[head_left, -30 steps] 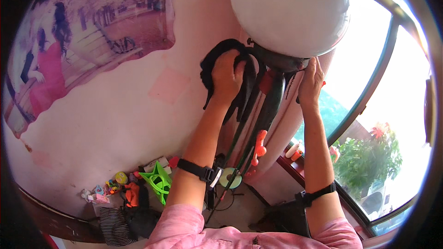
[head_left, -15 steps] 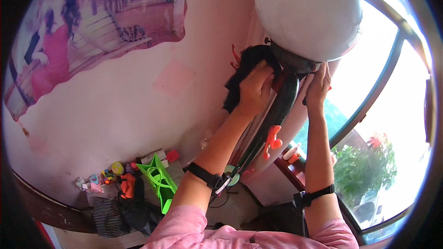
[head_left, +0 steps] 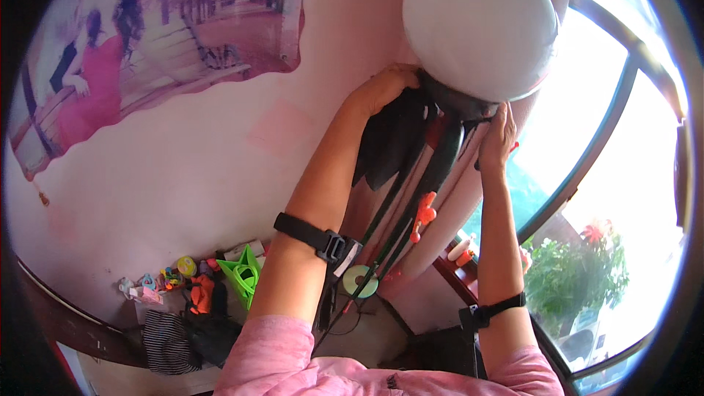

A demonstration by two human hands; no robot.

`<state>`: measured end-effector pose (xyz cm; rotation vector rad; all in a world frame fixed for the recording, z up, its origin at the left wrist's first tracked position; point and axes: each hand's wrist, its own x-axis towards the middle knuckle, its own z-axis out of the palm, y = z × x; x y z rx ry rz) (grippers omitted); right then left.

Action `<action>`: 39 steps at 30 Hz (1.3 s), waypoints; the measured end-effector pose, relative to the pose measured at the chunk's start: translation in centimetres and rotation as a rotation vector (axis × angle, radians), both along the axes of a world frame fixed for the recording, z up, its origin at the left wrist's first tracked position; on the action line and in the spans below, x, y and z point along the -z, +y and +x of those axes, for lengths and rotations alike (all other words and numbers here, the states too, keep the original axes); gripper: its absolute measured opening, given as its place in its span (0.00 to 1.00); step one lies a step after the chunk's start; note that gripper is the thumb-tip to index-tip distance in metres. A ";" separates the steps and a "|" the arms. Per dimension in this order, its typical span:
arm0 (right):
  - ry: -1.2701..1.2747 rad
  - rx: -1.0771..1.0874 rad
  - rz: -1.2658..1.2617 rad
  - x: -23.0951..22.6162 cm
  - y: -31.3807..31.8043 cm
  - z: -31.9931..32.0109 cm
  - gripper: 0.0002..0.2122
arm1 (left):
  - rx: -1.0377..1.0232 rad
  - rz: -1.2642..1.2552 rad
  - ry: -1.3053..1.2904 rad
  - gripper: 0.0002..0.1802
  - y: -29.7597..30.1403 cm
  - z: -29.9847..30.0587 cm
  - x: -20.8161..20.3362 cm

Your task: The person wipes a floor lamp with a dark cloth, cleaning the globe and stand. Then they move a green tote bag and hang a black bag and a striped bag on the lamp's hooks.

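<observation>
High in front of me is a large smooth white dome (head_left: 480,26) with a dark lower rim (head_left: 455,101), like a helmet. It sits at the top of a slanting dark stand (head_left: 447,154) that carries a red-orange hook (head_left: 423,214). My left hand (head_left: 385,88) is at the rim's left side, fingers curled and their tips hidden. Black cloth (head_left: 389,143) hangs below that hand. My right hand (head_left: 500,139) is closed at the rim's right side, next to a thin dark strap; what its fingers pinch is partly hidden.
A pink curtain (head_left: 455,213) and a bright window (head_left: 579,139) with a potted plant (head_left: 576,268) are to the right. A wall picture (head_left: 176,37) hangs at left. Below lie small toys (head_left: 161,281), a green bag (head_left: 240,273) and striped cloth (head_left: 170,341).
My left hand has moved up and left, from the black cloth to the dome's rim. The cloth now hangs lower. My right hand stays at the rim.
</observation>
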<state>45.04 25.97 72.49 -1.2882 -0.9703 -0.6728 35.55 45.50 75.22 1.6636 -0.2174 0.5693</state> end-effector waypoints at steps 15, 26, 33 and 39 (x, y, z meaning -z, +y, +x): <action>-0.037 -0.016 -0.011 0.0 -0.2 0.4 0.19 | -1.012 0.166 -0.726 0.09 -3.1 2.3 9.5; -0.071 -0.001 -0.024 0.2 -0.2 1.0 0.20 | -0.894 -0.277 -0.425 0.09 -0.3 0.4 16.7; -0.001 0.024 -0.096 0.4 -0.3 1.6 0.21 | -0.314 -1.132 -0.683 0.16 2.8 -0.5 11.3; -0.031 -0.052 -0.023 0.6 -0.2 1.4 0.20 | -0.217 -0.708 -0.996 0.21 7.4 -6.9 5.1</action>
